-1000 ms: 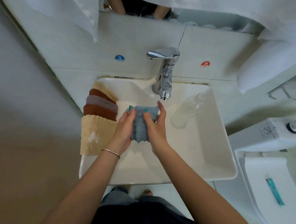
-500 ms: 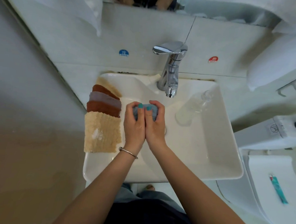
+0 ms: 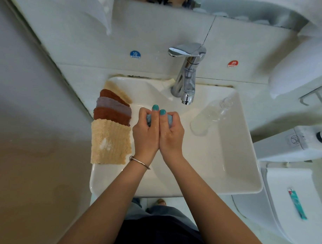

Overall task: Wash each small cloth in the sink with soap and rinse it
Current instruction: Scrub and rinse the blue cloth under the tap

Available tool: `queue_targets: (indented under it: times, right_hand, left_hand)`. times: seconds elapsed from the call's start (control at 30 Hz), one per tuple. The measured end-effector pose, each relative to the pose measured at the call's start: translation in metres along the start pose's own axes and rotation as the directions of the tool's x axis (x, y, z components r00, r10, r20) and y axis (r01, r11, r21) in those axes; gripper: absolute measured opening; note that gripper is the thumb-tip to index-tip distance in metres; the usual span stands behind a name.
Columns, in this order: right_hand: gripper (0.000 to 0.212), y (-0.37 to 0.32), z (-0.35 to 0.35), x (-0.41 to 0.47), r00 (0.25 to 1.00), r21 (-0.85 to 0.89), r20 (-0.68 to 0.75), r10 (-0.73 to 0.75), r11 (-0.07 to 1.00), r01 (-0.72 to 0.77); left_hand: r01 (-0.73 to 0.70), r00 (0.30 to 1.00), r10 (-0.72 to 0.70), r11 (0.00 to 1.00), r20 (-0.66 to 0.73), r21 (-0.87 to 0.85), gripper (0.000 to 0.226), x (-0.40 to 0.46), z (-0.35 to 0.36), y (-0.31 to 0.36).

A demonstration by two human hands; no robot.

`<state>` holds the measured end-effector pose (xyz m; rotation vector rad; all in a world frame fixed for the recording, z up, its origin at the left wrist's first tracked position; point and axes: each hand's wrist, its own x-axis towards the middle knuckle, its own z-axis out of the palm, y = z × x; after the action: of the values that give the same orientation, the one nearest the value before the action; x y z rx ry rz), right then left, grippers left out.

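Over the white sink (image 3: 233, 161), my left hand (image 3: 146, 132) and my right hand (image 3: 171, 135) are pressed side by side, both shut on a small blue cloth (image 3: 169, 119). The cloth is bunched up and almost wholly hidden; only bits show between my fingers. My hands sit just below the chrome tap's (image 3: 187, 73) spout; no water stream shows. On the sink's left rim lies a row of overlapping small cloths (image 3: 113, 109), beige, brown and grey, with a larger beige cloth (image 3: 110, 142) at the front. A clear bottle (image 3: 209, 116) lies on its side in the basin to the right.
Cold and hot stickers mark the tiled wall behind the tap. A white toilet (image 3: 290, 199) stands at the right with a teal tube (image 3: 298, 203) on its lid. A wall runs close along the left. White towels hang above.
The blue cloth hung stretched out between my hands a second ago. Now both hands have closed together and squeezed it into a tight ball.
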<state>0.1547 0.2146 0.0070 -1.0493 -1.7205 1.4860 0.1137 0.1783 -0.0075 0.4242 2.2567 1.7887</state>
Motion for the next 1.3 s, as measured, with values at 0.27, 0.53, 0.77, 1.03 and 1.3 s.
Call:
queue_targets:
  times: [0.27,0.53,0.77,1.03,1.3]
  right_hand:
    - [0.032,0.000,0.002,-0.003,0.999,-0.016,-0.041,0.003,1.000,-0.004]
    - [0.033,-0.003,0.005,-0.001,0.992,-0.055,-0.085,-0.095,0.994,0.091]
    - [0.044,0.004,0.004,-0.001,0.990,-0.039,-0.087,-0.116,0.993,0.113]
    - [0.049,0.017,0.001,0.004,0.988,-0.142,-0.092,-0.123,0.984,0.109]
    - [0.051,0.026,0.001,0.013,0.991,-0.155,-0.118,-0.066,0.987,0.047]
  left_hand:
    - [-0.034,0.997,0.023,0.989,-0.073,-0.145,0.031,-0.006,-0.001,0.010]
    - [-0.122,0.989,0.105,0.977,-0.102,-0.173,0.031,-0.002,-0.003,0.011]
    - [-0.142,0.990,0.139,0.975,-0.033,-0.172,0.035,-0.001,-0.005,0.010]
    - [-0.120,0.991,0.129,0.980,0.044,-0.158,0.037,0.001,0.000,0.006]
    - [-0.086,0.986,0.104,0.987,0.131,-0.133,0.043,0.016,0.010,-0.003]
